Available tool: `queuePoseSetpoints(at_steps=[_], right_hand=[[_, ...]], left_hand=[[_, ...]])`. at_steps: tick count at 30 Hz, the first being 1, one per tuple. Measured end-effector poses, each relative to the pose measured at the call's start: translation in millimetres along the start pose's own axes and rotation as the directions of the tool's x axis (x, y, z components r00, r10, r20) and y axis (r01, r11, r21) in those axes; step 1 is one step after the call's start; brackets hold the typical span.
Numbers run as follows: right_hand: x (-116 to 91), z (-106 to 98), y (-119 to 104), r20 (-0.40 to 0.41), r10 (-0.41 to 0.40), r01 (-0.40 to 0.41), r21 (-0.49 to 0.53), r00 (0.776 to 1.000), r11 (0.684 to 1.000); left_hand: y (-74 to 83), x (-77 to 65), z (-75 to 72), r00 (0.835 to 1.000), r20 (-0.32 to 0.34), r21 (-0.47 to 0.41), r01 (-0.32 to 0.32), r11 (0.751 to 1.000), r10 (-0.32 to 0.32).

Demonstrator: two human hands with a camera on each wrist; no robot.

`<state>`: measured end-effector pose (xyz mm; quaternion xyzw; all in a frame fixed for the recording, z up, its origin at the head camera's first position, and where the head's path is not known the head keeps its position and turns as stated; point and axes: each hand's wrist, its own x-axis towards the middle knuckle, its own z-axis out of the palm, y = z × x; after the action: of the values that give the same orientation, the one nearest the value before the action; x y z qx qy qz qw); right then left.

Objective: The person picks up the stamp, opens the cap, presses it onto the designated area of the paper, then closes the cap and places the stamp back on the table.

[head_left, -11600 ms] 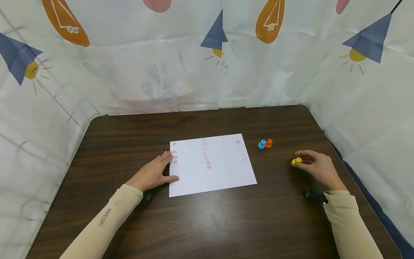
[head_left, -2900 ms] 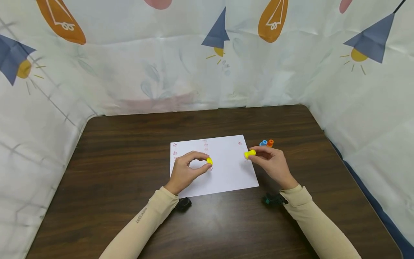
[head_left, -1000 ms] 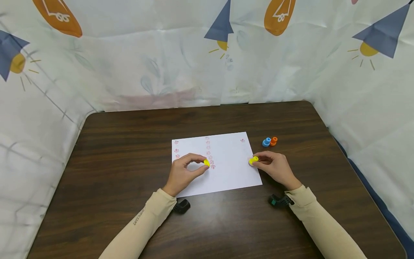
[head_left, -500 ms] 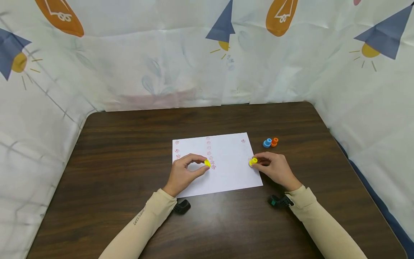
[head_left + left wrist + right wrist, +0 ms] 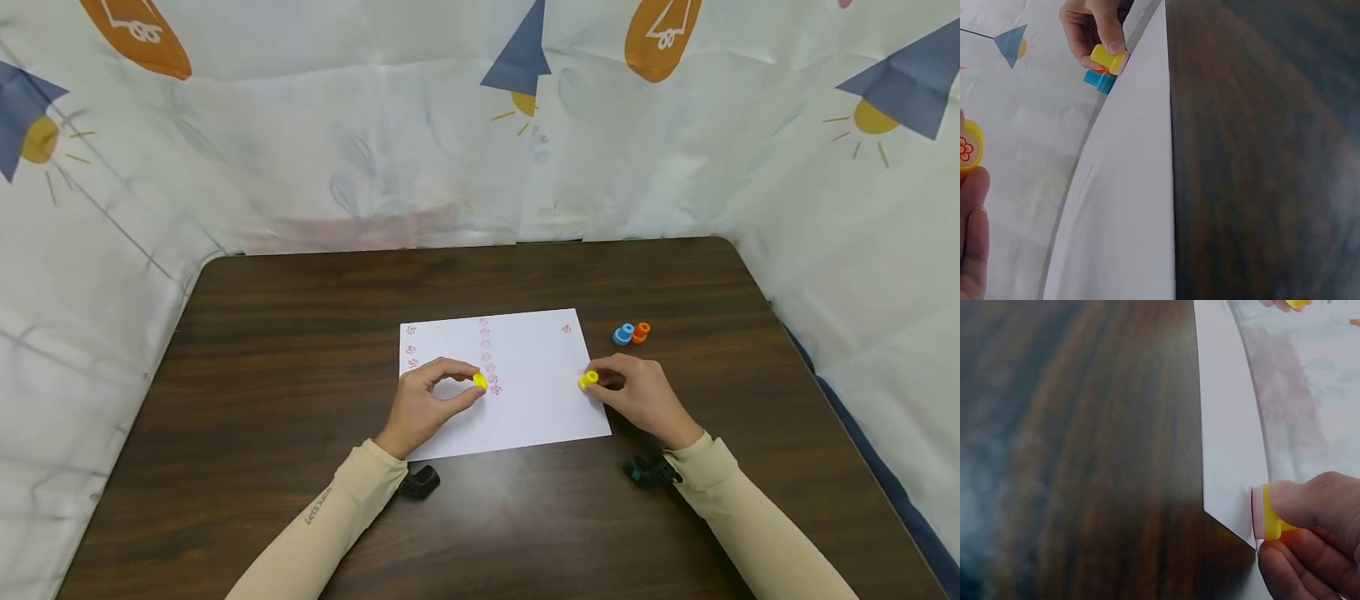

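Note:
Both hands are over a white sheet of paper (image 5: 536, 408) printed with columns of small red flowers (image 5: 486, 357). My right hand (image 5: 647, 398) pinches a yellow toy stamp (image 5: 588, 380) at the sheet's right edge. In the right wrist view, the pale, red-rimmed face of that stamp (image 5: 1270, 512) is right at the paper, thumb on one side and fingers on the other. Over the left half of the sheet, my left hand (image 5: 429, 402) holds a small yellow cap (image 5: 480, 380) between thumb and fingers. A red flower shows on the round face of the cap (image 5: 969, 149) in the left wrist view.
A blue stamp (image 5: 622, 334) and an orange stamp (image 5: 641, 332) stand side by side beyond the sheet's right edge. The dark wood table (image 5: 315, 317) backs onto a patterned white curtain (image 5: 420, 150). Black bands sit at both wrists.
Earlier, my left hand lay on the paper and my right held the yellow stamp off to the right. The cap came off, and the stamp went down to the sheet's right edge; lately little moves.

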<state>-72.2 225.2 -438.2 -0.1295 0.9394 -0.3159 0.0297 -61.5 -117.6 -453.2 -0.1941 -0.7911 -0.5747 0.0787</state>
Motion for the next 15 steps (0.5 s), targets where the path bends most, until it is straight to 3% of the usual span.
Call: queuePoseSetpoints(at_steps=[15], right_hand=[[-0.8, -4.6, -4.4, 0.011, -0.004, 0.004, -0.006, 1.000, 1.000]], left_hand=[[7.2, 0.4, 1.8, 1.000, 0.014, -0.020, -0.011, 1.000, 0.012]])
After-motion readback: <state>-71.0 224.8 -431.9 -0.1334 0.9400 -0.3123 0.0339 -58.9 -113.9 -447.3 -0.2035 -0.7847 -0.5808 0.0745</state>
